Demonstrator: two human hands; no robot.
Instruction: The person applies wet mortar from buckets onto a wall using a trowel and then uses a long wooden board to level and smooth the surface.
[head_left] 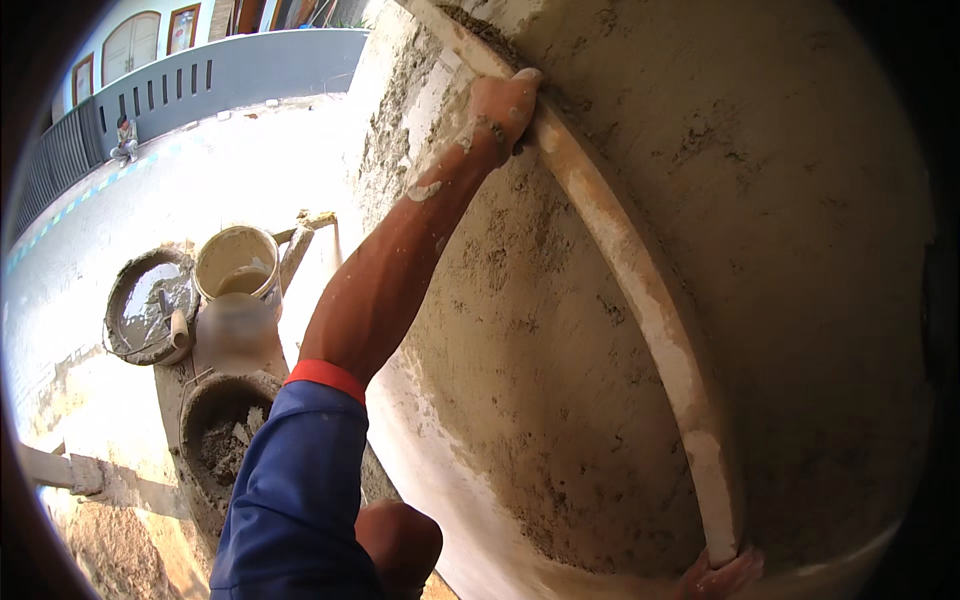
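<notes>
A long, pale straightedge board (pixel 640 270), smeared with mortar, lies against the plastered wall (pixel 530 370). It looks bowed through the wide lens. Near its upper end my left hand (pixel 505 105) is closed round it, with dried mortar on the wrist and forearm. My right hand (pixel 720 575) grips the lower end at the bottom of the picture, only partly in view. Wet mortar is heaped along the board's upper edge. The wall's grey-brown plaster is rough and pitted in patches, smoother to the right of the board.
Left of my arm stand a bucket of greyish water (pixel 150 305) with a handled tool in it, a pale bucket (pixel 237 262) and a mortar bucket (pixel 225 435), on a plank (pixel 180 400). Far off, a person (pixel 124 140) sits by a grey boundary wall (pixel 235 78).
</notes>
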